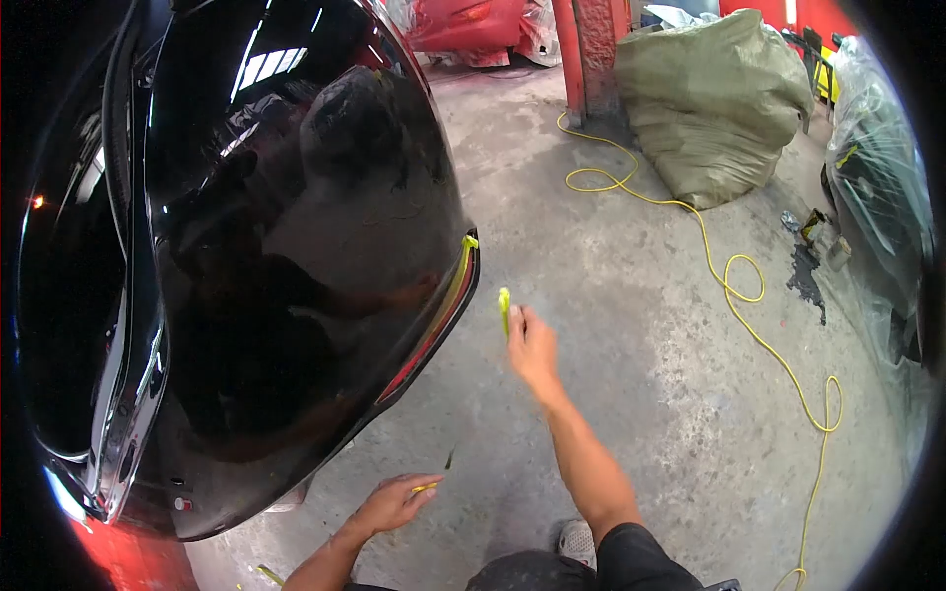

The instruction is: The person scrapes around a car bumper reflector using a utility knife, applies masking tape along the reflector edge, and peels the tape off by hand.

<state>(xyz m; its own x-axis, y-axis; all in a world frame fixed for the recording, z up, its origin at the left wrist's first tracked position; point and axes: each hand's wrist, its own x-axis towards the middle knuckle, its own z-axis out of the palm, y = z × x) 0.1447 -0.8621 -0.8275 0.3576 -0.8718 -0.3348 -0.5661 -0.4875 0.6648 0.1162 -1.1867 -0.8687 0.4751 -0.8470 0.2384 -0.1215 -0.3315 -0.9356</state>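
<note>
To the left is a glossy black car body (pixel 296 335), with reflections across its surface. Along its lower right edge runs a narrow red light (pixel 419 364), with a strip of yellow-green tape (pixel 461 271) on its upper end. My right hand (pixel 533 347) is closed on a crumpled piece of yellow-green tape (pixel 505 298), held over the floor just right of the car's edge. Lower down, my left hand (pixel 394 503) pinches a small yellow item (pixel 426 487). A thin dark sliver (pixel 449 459) shows near its fingertips; whether the two join I cannot tell.
A yellow hose or cable (pixel 708 251) loops over the grey concrete floor (pixel 650 394). At the back stand a red pillar (pixel 589 59) and a large bulging sack (pixel 714 103). Plastic-covered parts (pixel 882 187) line the right side. A dark stain (pixel 806 274) marks the floor.
</note>
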